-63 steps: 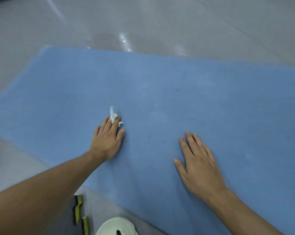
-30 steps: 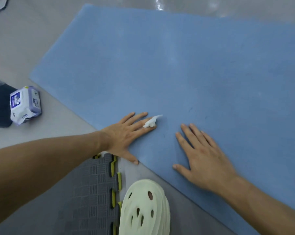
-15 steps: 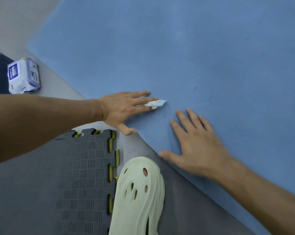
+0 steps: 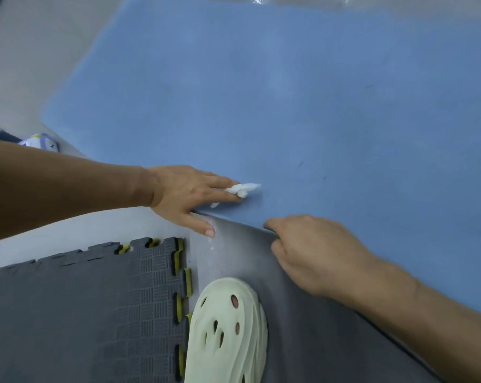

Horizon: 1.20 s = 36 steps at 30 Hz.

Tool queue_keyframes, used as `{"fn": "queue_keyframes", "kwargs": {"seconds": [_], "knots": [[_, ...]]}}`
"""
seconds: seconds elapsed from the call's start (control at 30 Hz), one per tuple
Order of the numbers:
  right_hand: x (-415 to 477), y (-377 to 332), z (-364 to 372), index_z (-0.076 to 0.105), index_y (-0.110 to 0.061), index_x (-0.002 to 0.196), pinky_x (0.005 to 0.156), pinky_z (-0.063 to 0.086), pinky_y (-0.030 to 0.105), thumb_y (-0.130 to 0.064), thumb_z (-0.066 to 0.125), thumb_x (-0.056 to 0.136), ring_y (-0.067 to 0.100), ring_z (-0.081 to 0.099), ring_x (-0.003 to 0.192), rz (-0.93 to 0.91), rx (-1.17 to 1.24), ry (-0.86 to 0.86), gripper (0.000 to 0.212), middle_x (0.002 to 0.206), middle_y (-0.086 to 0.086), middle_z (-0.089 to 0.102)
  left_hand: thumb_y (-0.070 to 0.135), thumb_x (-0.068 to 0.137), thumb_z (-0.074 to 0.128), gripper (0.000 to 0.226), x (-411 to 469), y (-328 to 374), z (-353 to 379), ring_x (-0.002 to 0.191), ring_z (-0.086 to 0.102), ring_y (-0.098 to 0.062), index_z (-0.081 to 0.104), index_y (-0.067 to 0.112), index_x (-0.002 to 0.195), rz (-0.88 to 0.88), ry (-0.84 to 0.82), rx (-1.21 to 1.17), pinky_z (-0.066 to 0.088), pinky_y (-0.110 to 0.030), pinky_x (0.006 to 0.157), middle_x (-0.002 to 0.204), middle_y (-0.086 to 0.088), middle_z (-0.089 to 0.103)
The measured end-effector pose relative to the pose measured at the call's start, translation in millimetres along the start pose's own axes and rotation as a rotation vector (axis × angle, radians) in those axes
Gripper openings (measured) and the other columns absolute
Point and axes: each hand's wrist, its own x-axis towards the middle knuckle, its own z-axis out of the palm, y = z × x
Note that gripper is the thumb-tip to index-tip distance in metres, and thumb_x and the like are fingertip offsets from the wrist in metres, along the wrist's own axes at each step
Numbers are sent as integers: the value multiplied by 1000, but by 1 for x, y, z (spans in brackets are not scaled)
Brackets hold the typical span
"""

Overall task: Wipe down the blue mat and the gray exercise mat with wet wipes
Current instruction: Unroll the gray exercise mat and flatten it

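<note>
left hand: left hand (image 4: 189, 194) lies flat, fingers straight, on the near edge of the large soft blue mat (image 4: 289, 92); the thumb hangs off onto the pale gray floor (image 4: 26, 64)
wipe: crumpled white wet wipe (image 4: 243, 189) is pressed under the fingertips, its end poking out ahead; a flat palm likely spreads pressure for rubbing
right hand: right hand (image 4: 316, 250) is at the same near edge just beside the left, fingers curled round the edge and seemingly gripping it; probably pins or lifts the border so the sheet doesn't slide or so the rim gets wiped
blue mat: spread flat on the floor, fills the upper and right part of the view; a few dark specks right of the wipe
gray mat: dark gray interlocking foam exercise mat with yellow edge tabs (image 4: 81, 313) sits lower left, apart from the blue mat, no hand on it
step: judged as edge pass on the blue mat; gray mat not yet done
other: pale green perforated foam clog (image 4: 228, 327) on the floor between the two mats; white-and-purple wet wipe pack (image 4: 40, 140) mostly hidden behind the left forearm
risk: small wadded wipe covers little area
</note>
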Motion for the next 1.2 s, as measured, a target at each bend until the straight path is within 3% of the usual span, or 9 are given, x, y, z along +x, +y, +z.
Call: {"fn": "queue_keyframes", "kwargs": {"seconds": [0.13,0.23,0.33,0.43,0.53,0.63,0.8,1.0,1.2], "knots": [[-1,-5,-43,52,-26,100,72,41,41,-18,39,98,33,56,95,8,40,17,15,104,5,59,58,99,25,60,4,-1,-25,114,62,-23,39,37,153,5,81,8,45,-27,80,154,9,39],[-6,-12,-68,45,-27,98,70,36,40,-16,40,98,33,49,86,11,-4,87,12,94,2,50,49,105,33,45,-2,-5,-57,111,63,-19,48,41,147,-62,35,-26,44,-25,85,151,15,44],[-14,-18,-86,38,-27,97,65,30,39,-16,40,99,29,40,74,51,-72,181,11,83,-2,37,57,102,36,46,-6,-8,-86,112,61,-13,60,35,135,-122,64,-150,50,-35,95,136,13,56],[-20,-17,-106,29,-26,92,52,20,37,-16,41,99,20,29,59,103,-145,291,17,76,-3,32,74,90,31,61,-7,-14,-115,96,63,-9,69,31,112,-208,156,-217,52,-39,84,108,13,65],[-28,-9,-133,28,-24,95,50,16,35,-15,41,99,23,28,58,154,-213,405,16,75,-1,32,78,86,49,53,-4,-25,-158,76,61,-6,66,28,84,-321,250,-213,50,-36,66,81,13,64],[-35,10,-163,26,-23,97,54,24,39,-13,44,99,25,31,58,220,-293,520,21,74,-1,35,63,90,61,45,0,-37,-204,66,53,-3,49,28,65,-349,337,-165,34,-26,55,70,19,58],[-41,37,-202,22,-23,96,56,27,39,-18,54,101,28,36,58,321,-410,676,33,78,2,53,107,66,17,94,18,-60,-260,66,56,-10,54,21,73,-324,552,46,38,-26,56,68,4,58],[-62,55,-249,32,-24,100,65,30,38,-48,35,111,36,67,95,434,-456,727,27,99,7,66,98,73,24,82,38,-73,-310,62,53,-21,46,19,68,-357,789,272,36,-35,53,63,4,54],[-69,56,-279,50,-23,108,61,28,37,-58,35,107,35,67,91,601,-467,905,39,103,5,68,93,80,19,77,38,-77,-353,57,51,-25,41,21,65,-367,957,408,33,-33,50,61,4,49]]}}
